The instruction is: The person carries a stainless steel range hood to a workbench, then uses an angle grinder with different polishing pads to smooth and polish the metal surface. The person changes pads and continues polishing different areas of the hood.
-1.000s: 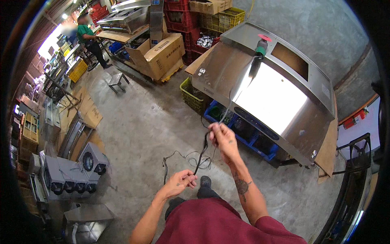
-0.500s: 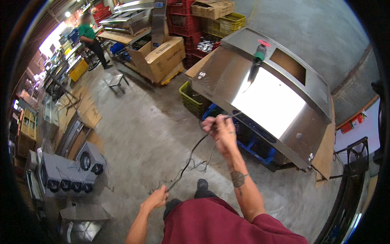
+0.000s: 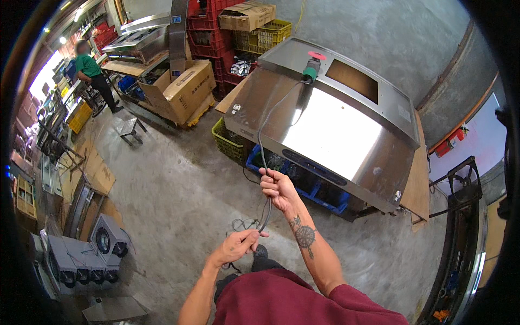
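From where I stand, the person has a black power cord [image 3: 260, 136] in both hands. The right hand [image 3: 278, 190] has its grip curled around it in front of the stainless-steel housing [image 3: 253, 105]; the left hand [image 3: 236, 247], lower down and nearer the body, has its grip pinched on the cord too. From the right hand the cord runs up over the metal edge to a green-and-dark angle grinder [image 3: 311, 72] with a pinkish-red disc [image 3: 317, 55], sitting on the housing. Loose loops show above the floor [image 3: 187, 200], near the left hand.
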The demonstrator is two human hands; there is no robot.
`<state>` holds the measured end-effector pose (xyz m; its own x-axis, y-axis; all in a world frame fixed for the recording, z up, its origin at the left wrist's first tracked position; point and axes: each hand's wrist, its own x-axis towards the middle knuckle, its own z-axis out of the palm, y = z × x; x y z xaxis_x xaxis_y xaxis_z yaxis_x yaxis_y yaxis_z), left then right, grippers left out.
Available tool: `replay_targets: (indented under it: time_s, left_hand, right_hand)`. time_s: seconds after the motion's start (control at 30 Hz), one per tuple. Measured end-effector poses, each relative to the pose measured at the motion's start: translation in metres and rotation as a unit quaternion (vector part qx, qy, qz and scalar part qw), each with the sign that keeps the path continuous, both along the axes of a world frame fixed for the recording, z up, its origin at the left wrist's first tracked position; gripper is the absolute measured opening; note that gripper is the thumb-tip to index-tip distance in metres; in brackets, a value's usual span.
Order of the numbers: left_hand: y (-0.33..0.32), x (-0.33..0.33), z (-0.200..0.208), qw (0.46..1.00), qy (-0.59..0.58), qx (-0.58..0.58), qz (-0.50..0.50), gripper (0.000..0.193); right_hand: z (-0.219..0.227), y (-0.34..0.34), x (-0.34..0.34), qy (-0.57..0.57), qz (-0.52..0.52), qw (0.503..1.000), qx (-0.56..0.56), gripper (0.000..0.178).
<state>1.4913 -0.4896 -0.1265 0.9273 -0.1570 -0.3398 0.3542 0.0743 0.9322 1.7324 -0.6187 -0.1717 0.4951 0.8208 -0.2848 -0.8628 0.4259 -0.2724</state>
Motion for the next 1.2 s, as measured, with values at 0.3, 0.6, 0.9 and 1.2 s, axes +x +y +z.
replay_targets:
  time_s: [0.3,0.6,0.9,1.2]
  left_hand:
    - [-0.007,-0.016,-0.123,0.918,0.039,0.306,0.248,0.024]
    - [0.021,0.000,-0.043,0.936,-0.114,0.151,0.298,0.018]
    - [0.009,-0.013,-0.011,0.991,0.038,0.118,0.059,0.028]
    - [-0.020,-0.021,-0.035,0.889,-0.147,0.424,0.095,0.029]
  right_hand:
    - [-0.005,0.059,-0.013,-0.381,-0.135,0.845,-0.350,0.029]
    - [-0.013,0.039,0.013,0.070,-0.116,0.960,0.245,0.030]
    - [0.017,0.016,0.031,-0.008,-0.125,0.990,0.065,0.045]
    - [-0.035,0.058,-0.149,-0.263,-0.263,0.835,-0.407,0.052]
